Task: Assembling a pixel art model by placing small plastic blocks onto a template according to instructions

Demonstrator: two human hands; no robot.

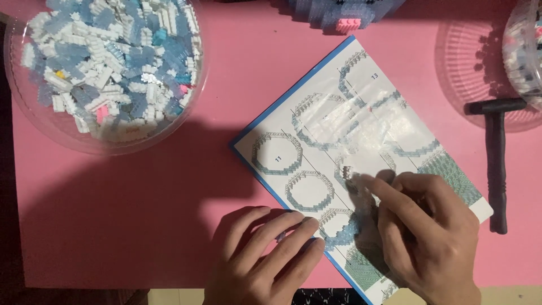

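A: Where's my right hand [432,237]?

B: On the instruction sheet [316,130], fingertips pinching a tiny white brick [349,172] at the sheet's middle. That grip is closed on the brick. A thin ring of blue and clear bricks [344,113] lies on the page at 12 o'clock from it.

A: Left hand [265,260]?

B: Flat at the sheet's 6 o'clock corner, fingers spread and pressing, holding nothing.

A: Risks?

B: I'd say the brick could slip, since the pinch is only at the fingertips. A wrist nudge could break the ring. If the left lifts, the sheet may slide on the pink desk [169,197].

A: Others?

B: Brick bowl [104,68] at 10 o'clock, black hammer [495,158] at 3 o'clock, both well apart.
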